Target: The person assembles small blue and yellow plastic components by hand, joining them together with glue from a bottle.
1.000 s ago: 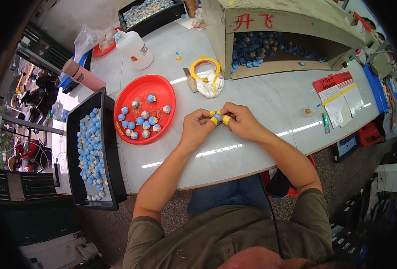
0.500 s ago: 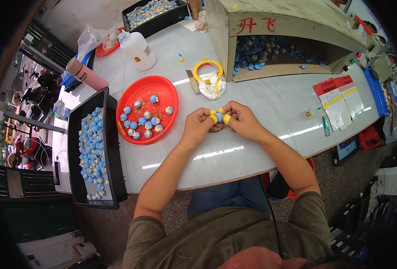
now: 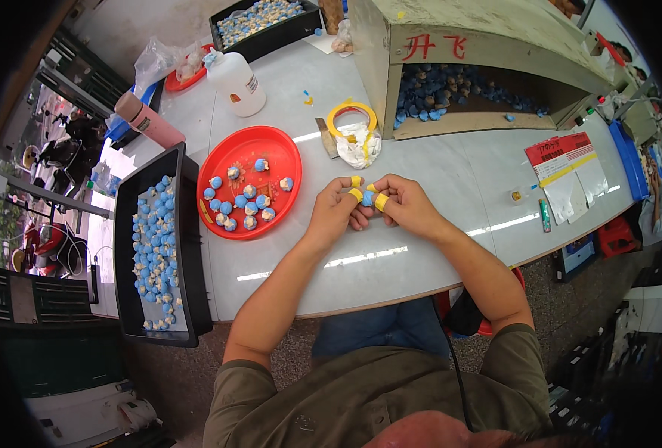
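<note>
Over the middle of the table, both hands meet around a small round blue piece [image 3: 368,198]. My left hand [image 3: 334,210] pinches its left side, with yellow tape around the thumb and index fingertips. On its other side, my right hand [image 3: 407,204] grips it with likewise taped thumb and index finger. The fingertips partly cover the piece, so its pale part cannot be made out. To the left lies a red plate [image 3: 230,149] bearing several blue balls with cream-coloured parts, such as one ball [image 3: 261,165] near its far side.
A deep black tray [image 3: 190,254] of similar balls stands at the left edge; another black tray [image 3: 271,46] is far back. Behind my hands are yellow tape [image 3: 376,117] and a crumpled white wad [image 3: 361,153]. An open-fronted box [image 3: 488,33] holds blue pieces. A white bottle [image 3: 234,86] stands beyond the plate.
The view has shifted slightly. Both hands stay around the blue piece, with the fingers moved a little and more of the piece showing between them.
</note>
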A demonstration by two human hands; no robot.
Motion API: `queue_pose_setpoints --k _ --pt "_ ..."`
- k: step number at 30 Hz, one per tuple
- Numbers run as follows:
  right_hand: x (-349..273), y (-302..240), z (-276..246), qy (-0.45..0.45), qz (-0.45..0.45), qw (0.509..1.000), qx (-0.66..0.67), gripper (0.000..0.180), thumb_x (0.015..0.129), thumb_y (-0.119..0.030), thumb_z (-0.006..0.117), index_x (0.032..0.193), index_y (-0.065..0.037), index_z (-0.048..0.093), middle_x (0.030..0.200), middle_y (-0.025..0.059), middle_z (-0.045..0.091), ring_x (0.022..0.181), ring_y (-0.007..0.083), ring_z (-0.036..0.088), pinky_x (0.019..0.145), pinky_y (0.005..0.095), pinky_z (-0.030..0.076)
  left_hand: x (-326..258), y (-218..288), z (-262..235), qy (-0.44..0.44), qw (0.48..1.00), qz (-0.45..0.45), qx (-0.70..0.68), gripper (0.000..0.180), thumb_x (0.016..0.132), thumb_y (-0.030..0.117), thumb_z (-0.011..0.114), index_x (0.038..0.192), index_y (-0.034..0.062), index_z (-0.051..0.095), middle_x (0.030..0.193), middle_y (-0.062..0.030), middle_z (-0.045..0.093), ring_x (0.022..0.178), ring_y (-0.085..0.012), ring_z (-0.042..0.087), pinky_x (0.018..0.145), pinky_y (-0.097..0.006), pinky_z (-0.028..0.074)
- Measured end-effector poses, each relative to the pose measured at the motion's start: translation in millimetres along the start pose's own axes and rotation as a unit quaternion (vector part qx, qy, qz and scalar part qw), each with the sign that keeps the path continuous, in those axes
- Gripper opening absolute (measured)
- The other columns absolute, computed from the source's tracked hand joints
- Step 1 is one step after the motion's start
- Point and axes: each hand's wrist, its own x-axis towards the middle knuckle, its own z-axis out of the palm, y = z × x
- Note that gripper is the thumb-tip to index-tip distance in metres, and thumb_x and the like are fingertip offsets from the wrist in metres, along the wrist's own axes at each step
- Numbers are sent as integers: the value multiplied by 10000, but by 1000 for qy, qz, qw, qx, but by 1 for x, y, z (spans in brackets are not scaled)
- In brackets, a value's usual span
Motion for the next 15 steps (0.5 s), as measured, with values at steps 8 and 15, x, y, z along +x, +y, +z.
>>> queue_pose_setpoints --k 8,15 --pt "0 5 4 -3 -45 999 -3 199 880 -15 551 1073 30 569 814 25 605 645 45 542 547 201 450 -3 4 5 4 999 15 34 371 924 140 559 1238 -36 471 802 -110 643 608 -128 606 532 -238 489" --pt "6 11 -3 117 -111 987 16 200 875 -12 576 1068 38 568 788 2 573 634 35 506 560 195 423 -7 4 -2 46 998 35 -18 403 901 192 616 1222 -19 493 922 -93 660 662 -108 605 563 -217 458"
